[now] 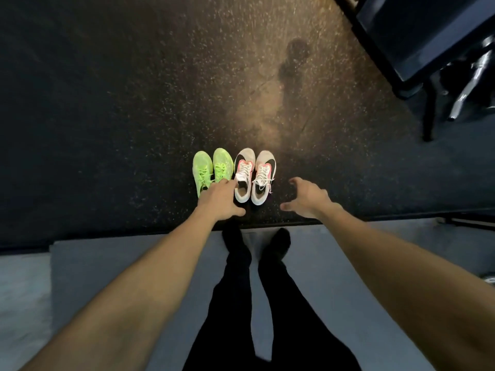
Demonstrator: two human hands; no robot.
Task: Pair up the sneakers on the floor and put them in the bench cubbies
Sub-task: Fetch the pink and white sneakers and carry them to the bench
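Two pairs of sneakers stand side by side on the dark speckled floor, toes pointing away from me. The neon green pair (pixel 211 168) is on the left. To its right stands the white pair (pixel 254 175), with black swooshes and pink trim. My left hand (pixel 222 200) reaches over the heel of the right green sneaker, fingertips touching the collar of the left white sneaker. It grips nothing. My right hand (pixel 308 196) hovers open just right of the white pair, fingers spread and curled, apart from the shoes.
My legs in black trousers and socks stand on a grey mat (pixel 134 263) whose front edge runs just behind the shoes. A dark blue bench or table (pixel 417 36) with black legs fills the upper right corner. Bare floor stretches beyond the shoes and to the left.
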